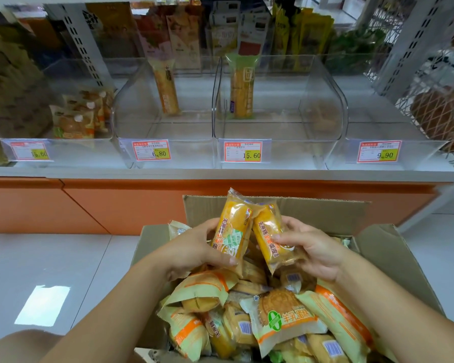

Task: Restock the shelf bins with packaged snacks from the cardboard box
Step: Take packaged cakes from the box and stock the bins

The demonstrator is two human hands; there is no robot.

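Over the open brown cardboard box (312,208), near centre: left hand (192,247), fingers clamped round an orange plastic-wrapped cake packet (232,231); right hand (315,252) grips a second orange packet (269,239). Picking step. Next, likely: carry both far to the clear plastic shelf bins (281,155), matching the product first.

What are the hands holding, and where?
Two orange snack packets. The left hand grips the left packet around its lower half; the right hand pinches the right packet at its middle.
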